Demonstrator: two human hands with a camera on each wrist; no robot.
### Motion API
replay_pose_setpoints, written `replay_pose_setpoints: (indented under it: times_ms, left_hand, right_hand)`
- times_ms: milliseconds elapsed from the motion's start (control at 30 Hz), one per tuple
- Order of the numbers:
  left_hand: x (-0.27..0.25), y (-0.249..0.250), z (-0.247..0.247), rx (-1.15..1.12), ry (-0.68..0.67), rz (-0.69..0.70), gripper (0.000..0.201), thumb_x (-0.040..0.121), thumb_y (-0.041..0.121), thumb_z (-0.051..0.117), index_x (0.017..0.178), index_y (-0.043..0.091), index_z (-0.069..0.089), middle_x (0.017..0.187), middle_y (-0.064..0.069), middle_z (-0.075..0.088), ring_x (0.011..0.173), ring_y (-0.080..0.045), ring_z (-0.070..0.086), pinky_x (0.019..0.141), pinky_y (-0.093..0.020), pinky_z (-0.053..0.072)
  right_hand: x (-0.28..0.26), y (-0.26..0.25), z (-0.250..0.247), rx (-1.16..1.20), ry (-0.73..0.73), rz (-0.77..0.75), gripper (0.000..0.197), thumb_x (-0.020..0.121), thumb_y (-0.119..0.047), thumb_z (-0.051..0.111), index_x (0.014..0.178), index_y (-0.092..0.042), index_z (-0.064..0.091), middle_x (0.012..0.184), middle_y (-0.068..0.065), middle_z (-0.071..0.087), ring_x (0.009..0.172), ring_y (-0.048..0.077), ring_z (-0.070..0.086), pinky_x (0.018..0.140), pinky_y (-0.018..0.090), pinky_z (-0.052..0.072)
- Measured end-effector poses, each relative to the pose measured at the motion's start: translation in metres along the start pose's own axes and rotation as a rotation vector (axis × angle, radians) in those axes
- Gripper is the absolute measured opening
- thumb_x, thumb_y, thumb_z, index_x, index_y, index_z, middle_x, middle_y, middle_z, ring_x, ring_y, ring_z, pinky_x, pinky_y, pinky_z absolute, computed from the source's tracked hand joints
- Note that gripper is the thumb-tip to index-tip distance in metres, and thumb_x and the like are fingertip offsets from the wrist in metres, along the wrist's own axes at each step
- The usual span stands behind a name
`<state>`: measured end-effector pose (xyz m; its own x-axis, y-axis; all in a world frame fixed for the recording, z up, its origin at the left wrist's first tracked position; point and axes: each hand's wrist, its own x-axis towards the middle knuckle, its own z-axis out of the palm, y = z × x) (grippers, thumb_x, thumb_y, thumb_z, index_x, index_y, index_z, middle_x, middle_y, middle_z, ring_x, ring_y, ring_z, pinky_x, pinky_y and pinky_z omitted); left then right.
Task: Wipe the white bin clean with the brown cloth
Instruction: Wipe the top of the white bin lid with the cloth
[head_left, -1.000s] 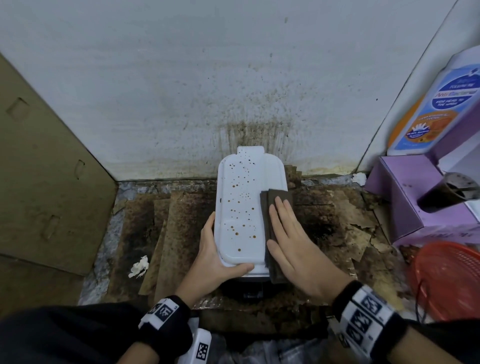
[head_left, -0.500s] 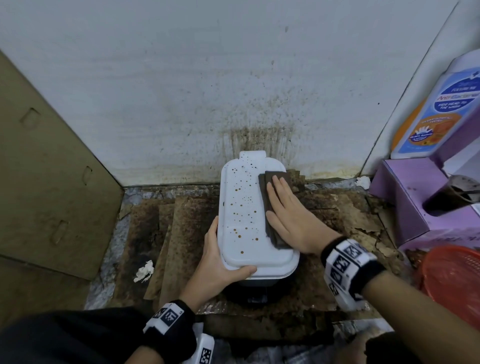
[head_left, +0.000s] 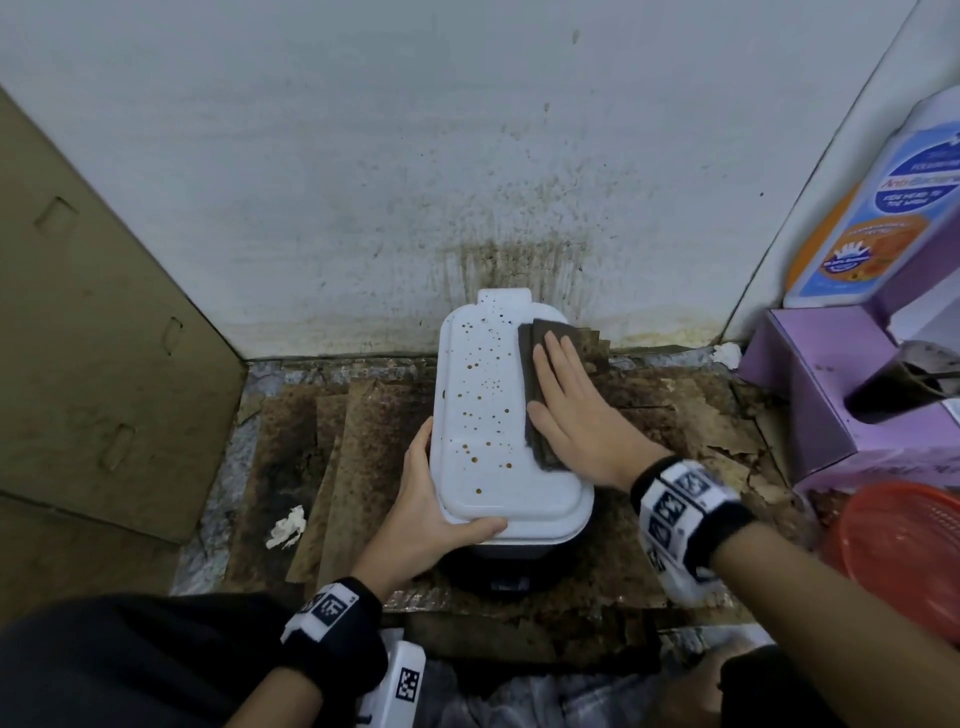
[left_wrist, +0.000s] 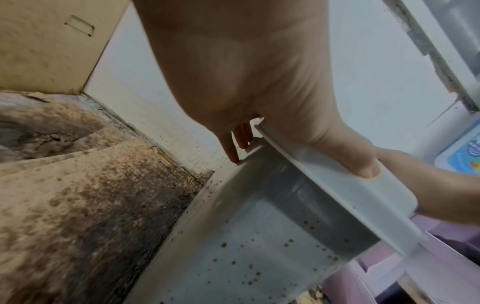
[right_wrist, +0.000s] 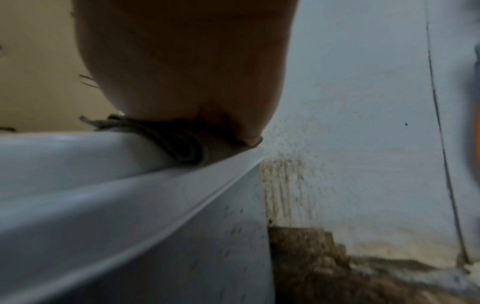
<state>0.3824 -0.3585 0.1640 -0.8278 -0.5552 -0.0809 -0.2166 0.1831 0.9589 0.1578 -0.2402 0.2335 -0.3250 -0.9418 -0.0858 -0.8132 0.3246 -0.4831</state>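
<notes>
The white bin (head_left: 498, 415) stands on the stained cardboard (head_left: 363, 457) on the floor, its back end close to the spattered wall (head_left: 467, 156). I see its lid dotted with brown spots over the left and middle; the strip down the right side, where the brown cloth (head_left: 535, 364) lies folded, looks clean near the front.

My right hand (head_left: 571, 410) lies flat on the cloth, fingers (head_left: 563, 353) straight and together, reaching toward the far right corner of the lid. It presses the cloth, it does not clutch it. My left hand (head_left: 436, 514) grips the near left corner, thumb curled over the top edge and the other fingers down the side, bracing the bin.

As I judge it, the job is at an early stage: most of the spots remain. To do this pass well I would keep the palm weight even so the folded cloth does not slide out from under the fingers, work in overlapping lanes from right to left, and lean harder on the larger spots near the front. The left-hand brace matters, since a push toward the wall could tip or skid the bin. The sides, speckled in the left wrist view, will need wiping too.
</notes>
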Motion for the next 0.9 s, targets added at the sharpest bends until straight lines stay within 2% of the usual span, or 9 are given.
replay_pose_setpoints:
  times_ms: [167, 267, 400, 500, 567, 700, 800, 900]
  left_hand:
    - [-0.001, 0.000, 0.002, 0.013, 0.005, 0.013, 0.134, 0.065, 0.046, 0.099, 0.162, 0.040, 0.007, 0.168, 0.013, 0.022, 0.155, -0.005, 0.025, 0.125, -0.048, 0.033]
    - [0.000, 0.000, 0.003, 0.005, 0.008, 0.007, 0.135, 0.064, 0.048, 0.099, 0.162, 0.043, 0.006, 0.168, 0.013, 0.022, 0.156, -0.006, 0.025, 0.125, -0.050, 0.034]
    - [0.002, -0.002, 0.001, 0.005, 0.004, -0.001, 0.134, 0.065, 0.051, 0.099, 0.161, 0.048, 0.006, 0.168, 0.015, 0.021, 0.156, -0.006, 0.024, 0.124, -0.051, 0.033]
    - [0.001, -0.002, 0.000, 0.006, 0.004, -0.005, 0.134, 0.064, 0.051, 0.099, 0.161, 0.049, 0.006, 0.168, 0.015, 0.021, 0.156, -0.007, 0.025, 0.124, -0.051, 0.033]
    - [0.001, 0.000, 0.000, -0.005, 0.006, -0.001, 0.133, 0.064, 0.050, 0.099, 0.160, 0.050, 0.008, 0.167, 0.015, 0.023, 0.155, -0.007, 0.026, 0.124, -0.050, 0.034]
    - [0.003, 0.006, -0.003, -0.013, 0.001, 0.008, 0.129, 0.065, 0.051, 0.099, 0.159, 0.053, 0.010, 0.166, 0.016, 0.026, 0.155, -0.008, 0.028, 0.123, -0.052, 0.035]
    - [0.002, 0.010, -0.005, 0.030, -0.021, 0.015, 0.129, 0.065, 0.056, 0.097, 0.159, 0.054, 0.008, 0.165, 0.019, 0.024, 0.155, -0.006, 0.025, 0.124, -0.053, 0.032]
    - [-0.002, 0.011, -0.004, 0.069, -0.022, 0.017, 0.132, 0.065, 0.059, 0.095, 0.160, 0.052, 0.005, 0.163, 0.024, 0.021, 0.155, -0.003, 0.022, 0.126, -0.052, 0.029]
  right_hand:
    - [-0.070, -0.022, 0.027, -0.127, 0.018, -0.020, 0.068, 0.111, -0.040, 0.021, 0.161, -0.003, -0.007, 0.168, 0.009, -0.023, 0.153, 0.018, -0.028, 0.127, 0.036, -0.003]
    - [-0.081, -0.026, 0.030, -0.151, 0.011, -0.035, 0.068, 0.111, -0.041, 0.020, 0.160, -0.004, -0.009, 0.168, 0.008, -0.026, 0.153, 0.019, -0.029, 0.126, 0.034, -0.005]
    - [-0.056, -0.020, 0.022, -0.080, -0.006, 0.001, 0.070, 0.111, -0.042, 0.023, 0.161, -0.008, -0.012, 0.167, 0.005, -0.028, 0.151, 0.014, -0.032, 0.125, 0.032, -0.008]
    - [-0.016, -0.004, 0.006, -0.054, -0.052, 0.018, 0.070, 0.111, -0.042, 0.022, 0.160, -0.006, -0.012, 0.166, 0.007, -0.029, 0.150, 0.017, -0.033, 0.125, 0.033, -0.009]
    - [0.016, 0.006, -0.010, -0.021, -0.112, 0.036, 0.070, 0.112, -0.041, 0.024, 0.160, -0.007, -0.014, 0.166, 0.007, -0.030, 0.148, 0.014, -0.034, 0.124, 0.032, -0.011]
    - [0.060, 0.019, -0.028, 0.001, -0.191, 0.054, 0.073, 0.111, -0.044, 0.024, 0.159, -0.008, -0.018, 0.165, 0.007, -0.032, 0.151, 0.021, -0.031, 0.126, 0.040, -0.008]
    - [0.059, 0.019, -0.027, 0.019, -0.194, 0.056, 0.074, 0.111, -0.045, 0.024, 0.159, -0.008, -0.019, 0.164, 0.007, -0.034, 0.151, 0.022, -0.032, 0.125, 0.040, -0.008]
    - [0.037, 0.012, -0.020, 0.064, -0.183, 0.056, 0.073, 0.111, -0.043, 0.024, 0.158, -0.008, -0.019, 0.163, 0.005, -0.036, 0.149, 0.019, -0.035, 0.123, 0.036, -0.010]
